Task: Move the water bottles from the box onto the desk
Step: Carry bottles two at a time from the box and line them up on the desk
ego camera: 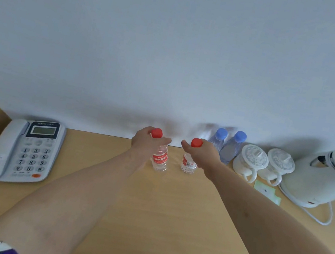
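Two bare arms reach across a pale wooden tabletop [158, 214] toward the wall, each setting down a small water bottle. A white electric kettle [322, 177] stands at the far right, a corded desk telephone [25, 149] at the far left, with two lidded white cups [251, 161] and two blue-capped bottles [228, 146] lined up against the wall between the kettle and the hands. The left hand [145, 142] curls round the neck and shoulder of the left red-capped bottle [160, 159]; the right hand [204, 153] grips the right red-capped bottle [188, 163] the same way, just under its cap. Both bottles stand upright near each other at the back of the tabletop, their bases apparently on the wood. No box is in view. The bottles look full, thin-walled clear plastic: probably light enough for one hand, likely to dent if squeezed mid-body, so the stiffer neck seems the safer hold. Both forearms are extended almost straight, wrists level.
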